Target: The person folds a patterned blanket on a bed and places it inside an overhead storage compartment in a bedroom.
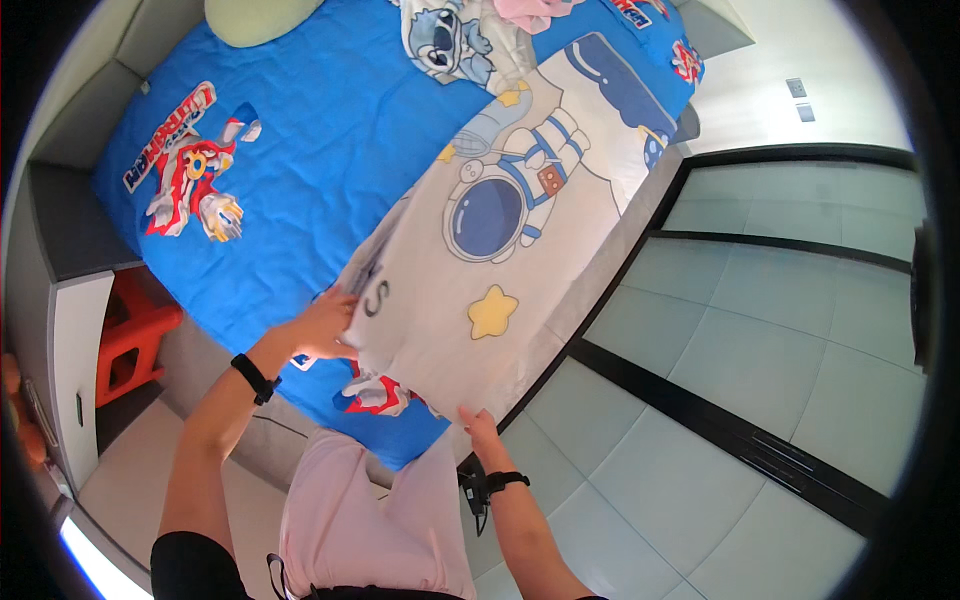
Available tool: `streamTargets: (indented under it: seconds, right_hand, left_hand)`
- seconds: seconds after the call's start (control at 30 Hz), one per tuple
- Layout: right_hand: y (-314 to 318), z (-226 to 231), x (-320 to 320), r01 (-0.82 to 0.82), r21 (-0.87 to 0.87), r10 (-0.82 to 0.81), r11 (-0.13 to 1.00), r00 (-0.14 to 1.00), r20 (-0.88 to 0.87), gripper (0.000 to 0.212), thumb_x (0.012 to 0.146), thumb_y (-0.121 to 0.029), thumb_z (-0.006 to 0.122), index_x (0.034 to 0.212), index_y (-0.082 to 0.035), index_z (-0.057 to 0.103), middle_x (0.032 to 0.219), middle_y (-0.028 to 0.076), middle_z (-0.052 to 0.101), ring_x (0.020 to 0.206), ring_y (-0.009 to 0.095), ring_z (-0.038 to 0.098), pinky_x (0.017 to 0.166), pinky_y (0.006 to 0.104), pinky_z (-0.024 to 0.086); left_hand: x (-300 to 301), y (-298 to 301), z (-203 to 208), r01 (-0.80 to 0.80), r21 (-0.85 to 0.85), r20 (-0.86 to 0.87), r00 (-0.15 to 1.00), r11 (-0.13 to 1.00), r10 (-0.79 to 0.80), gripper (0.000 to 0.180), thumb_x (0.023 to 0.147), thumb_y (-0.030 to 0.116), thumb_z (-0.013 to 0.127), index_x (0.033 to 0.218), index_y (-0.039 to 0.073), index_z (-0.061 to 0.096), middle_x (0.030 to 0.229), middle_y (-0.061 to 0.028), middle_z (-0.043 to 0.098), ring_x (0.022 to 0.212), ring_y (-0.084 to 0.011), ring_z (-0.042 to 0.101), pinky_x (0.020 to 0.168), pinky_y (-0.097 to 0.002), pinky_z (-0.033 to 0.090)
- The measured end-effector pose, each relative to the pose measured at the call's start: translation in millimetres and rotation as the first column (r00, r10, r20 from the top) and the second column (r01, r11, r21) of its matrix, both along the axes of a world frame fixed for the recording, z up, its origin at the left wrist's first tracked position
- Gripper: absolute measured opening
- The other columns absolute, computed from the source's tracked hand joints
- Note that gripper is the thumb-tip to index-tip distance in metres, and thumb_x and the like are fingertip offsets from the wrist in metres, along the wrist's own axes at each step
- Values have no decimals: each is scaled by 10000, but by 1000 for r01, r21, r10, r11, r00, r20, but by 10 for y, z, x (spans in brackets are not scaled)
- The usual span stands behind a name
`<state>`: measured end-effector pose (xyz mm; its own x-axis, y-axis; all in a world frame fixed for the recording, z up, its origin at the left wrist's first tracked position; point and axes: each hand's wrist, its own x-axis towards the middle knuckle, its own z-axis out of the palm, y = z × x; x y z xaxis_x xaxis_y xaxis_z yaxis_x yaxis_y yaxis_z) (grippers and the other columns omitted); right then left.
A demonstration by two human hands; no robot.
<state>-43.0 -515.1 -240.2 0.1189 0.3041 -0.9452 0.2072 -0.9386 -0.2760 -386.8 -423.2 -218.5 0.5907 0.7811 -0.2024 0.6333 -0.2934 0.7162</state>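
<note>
A white blanket printed with a cartoon astronaut and yellow stars lies folded lengthwise over the right side of the bed. Its near left edge is gripped by my left hand, the fingers curled over the cloth. My right hand pinches the near right corner at the bed's right edge. Between the two hands the near end is held slightly up. Under it shows the blue bed cover with red and white cartoon figures. The far end of the blanket reaches toward the far right of the bed.
At the far side lie a cartoon-print cloth, a pink cloth and a pale green cushion. A red plastic stool stands left beside a grey-white cabinet. Black-framed glass panels line the right.
</note>
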Motion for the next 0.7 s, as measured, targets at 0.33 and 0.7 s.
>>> streamTargets:
  seconds: [0.33, 0.7]
  right_hand:
    - [-211, -87, 189, 48, 177, -39, 983, 998, -54, 329, 740, -259, 539, 1005, -72, 482, 940, 19, 530, 829, 139, 481, 708, 288, 355]
    - [-221, -257, 257, -35, 77, 38, 996, 999, -34, 300, 749, -259, 526, 990, -86, 482, 915, 2, 530, 823, 126, 469, 679, 291, 355]
  left_hand:
    - [-246, -75, -187, -271, -385, -210, 957, 882, 203, 383, 709, 345, 528, 804, -26, 523, 702, -154, 550, 746, -254, 536, 722, -337, 406]
    - [-104, -204, -589, -679, -464, -312, 727, 570, 612, 401, 686, 298, 562, 921, -24, 518, 862, -200, 545, 801, -301, 528, 675, -348, 409]
